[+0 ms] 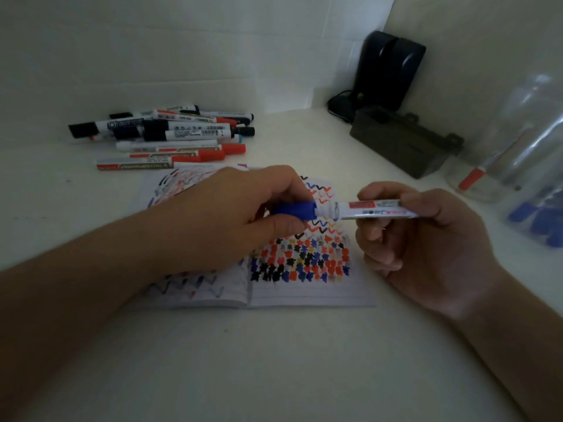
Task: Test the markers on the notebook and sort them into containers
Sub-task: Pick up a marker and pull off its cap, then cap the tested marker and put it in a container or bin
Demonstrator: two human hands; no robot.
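Left hand (231, 214) grips a blue cap (294, 211); right hand (426, 239) grips the marker (374, 208) above the notebook (304, 287). Whether capping or uncapping, I cannot tell.

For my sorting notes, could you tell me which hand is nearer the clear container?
Right. The right hand is beside the clear container, below-left; the left hand is farther left.
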